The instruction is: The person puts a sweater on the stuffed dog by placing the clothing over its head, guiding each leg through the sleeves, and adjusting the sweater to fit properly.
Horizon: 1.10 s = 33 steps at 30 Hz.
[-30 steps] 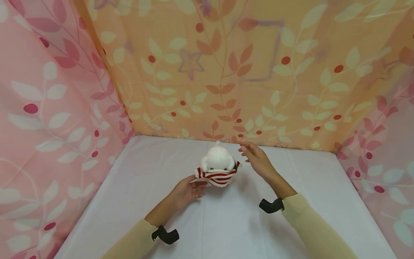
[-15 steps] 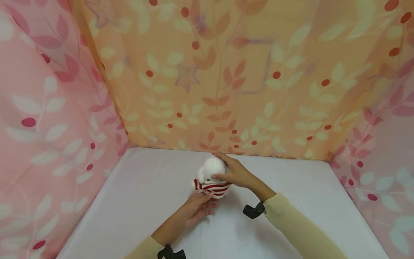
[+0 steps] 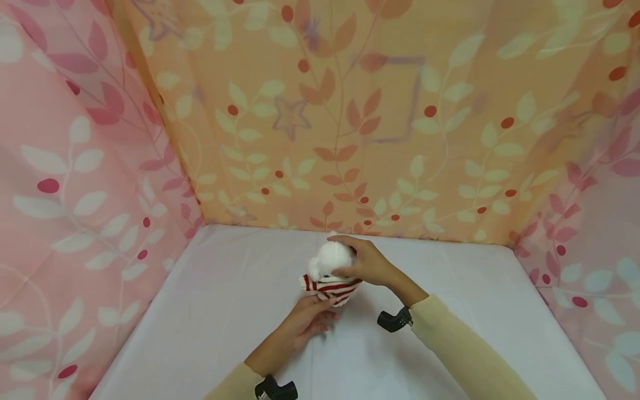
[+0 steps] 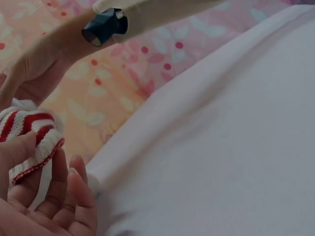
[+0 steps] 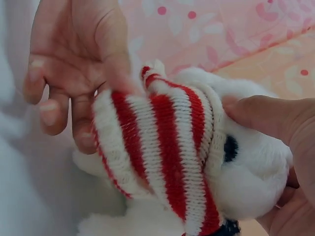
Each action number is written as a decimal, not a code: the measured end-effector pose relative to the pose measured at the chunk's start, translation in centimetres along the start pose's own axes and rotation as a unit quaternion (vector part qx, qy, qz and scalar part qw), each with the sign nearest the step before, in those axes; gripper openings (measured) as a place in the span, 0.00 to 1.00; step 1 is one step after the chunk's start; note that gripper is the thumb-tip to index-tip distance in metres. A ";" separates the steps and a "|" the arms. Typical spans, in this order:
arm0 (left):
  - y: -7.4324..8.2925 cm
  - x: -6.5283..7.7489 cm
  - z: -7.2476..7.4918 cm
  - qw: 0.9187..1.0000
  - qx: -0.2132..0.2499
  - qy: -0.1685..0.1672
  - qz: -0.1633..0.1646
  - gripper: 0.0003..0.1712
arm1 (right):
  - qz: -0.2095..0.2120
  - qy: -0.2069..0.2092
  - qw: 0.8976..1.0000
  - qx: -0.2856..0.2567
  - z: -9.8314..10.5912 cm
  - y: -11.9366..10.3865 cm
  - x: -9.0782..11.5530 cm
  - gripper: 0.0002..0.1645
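Observation:
A white plush toy (image 3: 334, 256) stands on the white-covered table, dressed in a red-and-white striped knit sweater (image 3: 331, 287). Around its head curls my right hand (image 3: 369, 263), thumb across the front and fingers behind. My left hand (image 3: 306, 321) pinches the sweater's lower hem between thumb and fingers, its other fingers loosely bent. Seen from the right wrist, the knit (image 5: 165, 142) bunches up close to the toy's face, beside a dark eye (image 5: 230, 148). White plush limbs (image 5: 142, 219) show below the hem.
White cloth (image 3: 210, 311) covers the table. An orange leaf-patterned curtain (image 3: 280, 139) hangs along the back edge, and pink patterned curtains (image 3: 75, 222) close off both sides. Each wrist carries a black camera mount (image 3: 395, 320).
My right hand has come left onto the toy's head and grips it. My left hand has shifted right, from the sweater's left end to its front hem. The head view has tilted slightly up.

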State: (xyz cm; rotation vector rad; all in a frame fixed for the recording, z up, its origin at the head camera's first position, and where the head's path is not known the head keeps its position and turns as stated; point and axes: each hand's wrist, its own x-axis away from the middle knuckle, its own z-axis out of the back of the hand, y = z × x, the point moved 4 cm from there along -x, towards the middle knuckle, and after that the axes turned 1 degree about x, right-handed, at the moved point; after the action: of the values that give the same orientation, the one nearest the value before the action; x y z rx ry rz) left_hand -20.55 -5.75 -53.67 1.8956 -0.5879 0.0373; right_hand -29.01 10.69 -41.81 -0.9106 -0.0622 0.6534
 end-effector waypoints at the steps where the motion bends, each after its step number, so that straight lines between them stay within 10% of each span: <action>1: -0.1 -0.1 0.1 1.000 -0.016 0.006 0.000 0.15 | -0.004 0.004 1.000 -0.005 0.1 0.1 -0.1 0.42; 13: -0.9 -0.7 1.9 0.991 -0.133 0.019 -0.026 0.17 | -0.072 0.021 0.996 -0.048 1.0 1.2 -0.9 0.39; 22: 1.1 -1.4 4.3 0.984 -0.166 0.060 -0.031 0.20 | -0.031 0.007 0.999 -0.029 0.8 0.5 -0.4 0.40; 33: 4.4 -1.4 7.2 0.963 -0.240 0.105 -0.067 0.24 | -0.101 0.130 0.982 -0.096 3.0 4.9 3.2 0.24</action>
State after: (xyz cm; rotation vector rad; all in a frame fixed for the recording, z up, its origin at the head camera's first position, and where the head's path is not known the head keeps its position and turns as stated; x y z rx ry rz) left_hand -25.39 -12.80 -53.20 1.4319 -0.2885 0.0070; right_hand -29.79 16.74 -44.35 -1.1521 0.0160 0.3386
